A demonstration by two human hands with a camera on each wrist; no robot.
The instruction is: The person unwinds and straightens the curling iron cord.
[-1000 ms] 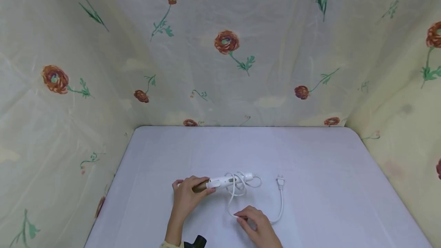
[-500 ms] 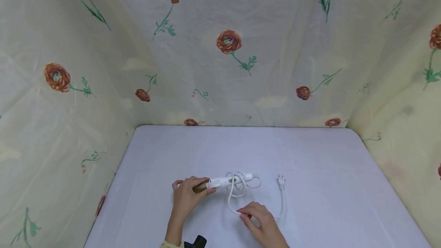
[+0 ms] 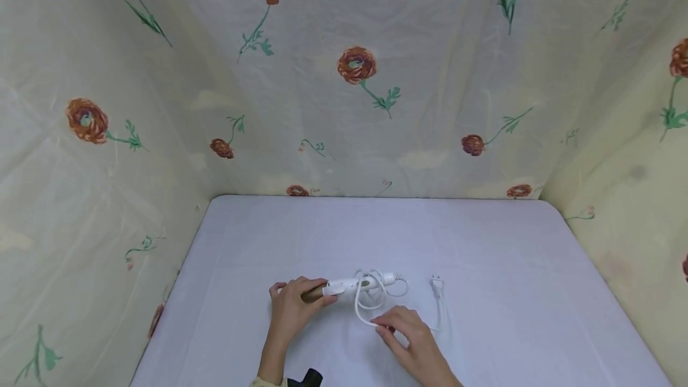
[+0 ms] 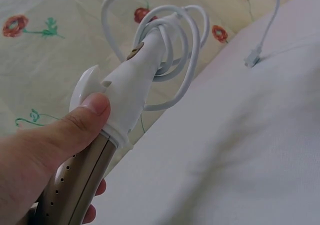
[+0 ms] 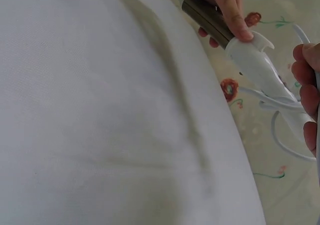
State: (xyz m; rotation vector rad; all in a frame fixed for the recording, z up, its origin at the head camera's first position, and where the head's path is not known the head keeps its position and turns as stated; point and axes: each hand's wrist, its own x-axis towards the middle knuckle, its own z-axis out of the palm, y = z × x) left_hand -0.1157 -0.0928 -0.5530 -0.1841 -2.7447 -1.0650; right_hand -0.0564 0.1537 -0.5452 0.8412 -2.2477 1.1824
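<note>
A curling iron (image 3: 344, 286) with a white handle and a brown-gold barrel (image 4: 75, 185) is held near the table's front. My left hand (image 3: 292, 306) grips its barrel, thumb at the base of the white handle (image 4: 131, 92). The white cord (image 4: 189, 77) is looped several times around the handle's far end. My right hand (image 3: 411, 342) pinches the cord between thumb and fingers, just right of the loops; in the right wrist view only the fingers (image 5: 305, 72) show at the edge. From there the cord runs to a two-pin plug (image 3: 437, 284) on the right.
A white-covered table (image 3: 510, 267) spreads beneath the hands. Flower-printed cloth (image 3: 419, 94) hangs behind it and along both sides. A dark device (image 3: 309, 377) sits at the left wrist by the bottom edge.
My right hand has moved up and slightly right with the pinched cord, and the cord's free run bends accordingly. The left hand and the curling iron stay nearly in place.
</note>
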